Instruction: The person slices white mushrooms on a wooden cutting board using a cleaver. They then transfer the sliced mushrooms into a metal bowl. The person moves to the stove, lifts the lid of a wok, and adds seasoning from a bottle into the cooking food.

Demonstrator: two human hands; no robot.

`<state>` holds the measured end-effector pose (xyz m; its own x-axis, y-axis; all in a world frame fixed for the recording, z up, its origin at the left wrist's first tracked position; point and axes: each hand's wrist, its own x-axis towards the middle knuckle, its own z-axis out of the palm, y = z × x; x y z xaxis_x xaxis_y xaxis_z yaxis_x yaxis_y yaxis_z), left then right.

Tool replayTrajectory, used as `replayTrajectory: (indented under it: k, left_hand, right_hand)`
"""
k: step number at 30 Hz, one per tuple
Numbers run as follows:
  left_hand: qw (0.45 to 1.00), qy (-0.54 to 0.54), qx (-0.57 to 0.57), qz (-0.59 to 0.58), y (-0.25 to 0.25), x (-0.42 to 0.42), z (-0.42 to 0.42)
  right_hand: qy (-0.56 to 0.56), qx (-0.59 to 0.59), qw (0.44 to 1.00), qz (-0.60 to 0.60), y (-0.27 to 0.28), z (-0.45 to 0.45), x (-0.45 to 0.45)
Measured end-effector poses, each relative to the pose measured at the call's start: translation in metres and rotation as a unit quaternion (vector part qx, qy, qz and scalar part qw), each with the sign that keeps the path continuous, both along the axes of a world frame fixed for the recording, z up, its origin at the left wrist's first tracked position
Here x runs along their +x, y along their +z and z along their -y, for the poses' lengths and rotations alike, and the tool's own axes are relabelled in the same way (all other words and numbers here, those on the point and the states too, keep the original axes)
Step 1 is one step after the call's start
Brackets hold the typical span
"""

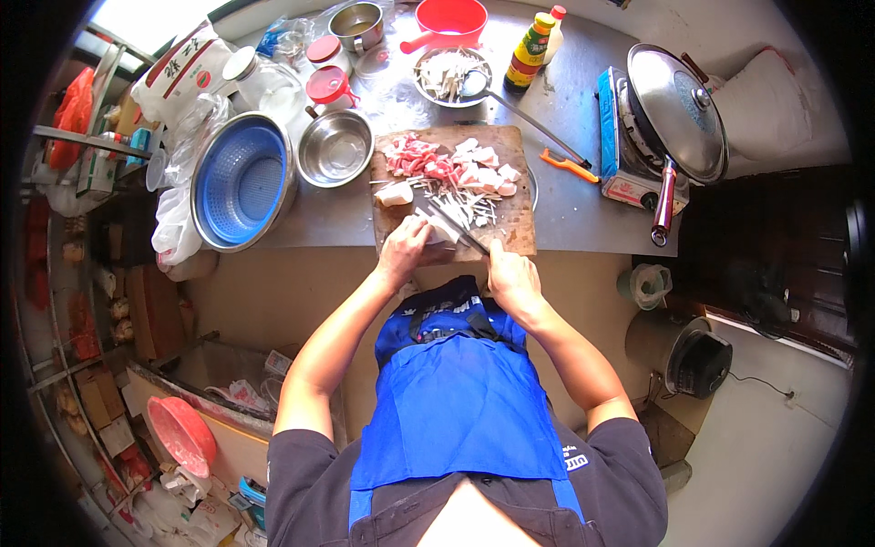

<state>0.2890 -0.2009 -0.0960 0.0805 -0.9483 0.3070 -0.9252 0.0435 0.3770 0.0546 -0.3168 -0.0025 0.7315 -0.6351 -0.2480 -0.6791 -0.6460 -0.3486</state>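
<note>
On a worn wooden cutting board [517, 222], my right hand [514, 273] grips the handle of a kitchen knife [459, 229], its blade angled toward the upper left. My left hand [405, 245] is beside the blade, fingertips bent down on a pale vegetable piece [441, 232] that the hand and knife partly hide. Thin white vegetable strips [465, 207] lie scattered just beyond the knife. Farther back are a heap of sliced red meat [413, 157] and pale, fatty meat pieces [487, 167]. A whitish chunk [394, 194] rests near the board's left edge.
Left of the board stand a steel bowl [335, 148] and a blue colander [239, 184] in a larger basin. Behind it are a bowl of white strips [448, 75] with a ladle, a red dipper [452, 19] and a sauce bottle [530, 53]. An orange-handled peeler [569, 166] and lidded wok [677, 113] are rightward.
</note>
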Motion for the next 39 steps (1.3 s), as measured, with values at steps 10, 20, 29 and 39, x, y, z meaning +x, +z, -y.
replayTrajectory:
  k: [10,20,29,39]
  left_hand:
    - [1.0,0.0,-0.02,0.0,-0.002,0.0,0.001]
    - [1.0,0.006,-0.023,-0.015,-0.006,-0.002,-0.005]
    - [0.999,-0.009,-0.033,0.009,-0.001,0.001,-0.002]
    - [0.998,0.008,-0.057,0.01,-0.006,-0.005,-0.005]
  right_hand:
    - [0.021,-0.007,1.0,0.008,-0.032,-0.005,0.024]
    - [0.03,0.001,0.998,0.055,-0.006,-0.005,0.013]
    - [0.027,0.006,0.999,0.027,-0.026,0.002,0.018]
    - [0.045,0.017,0.998,0.044,-0.027,0.003,0.024]
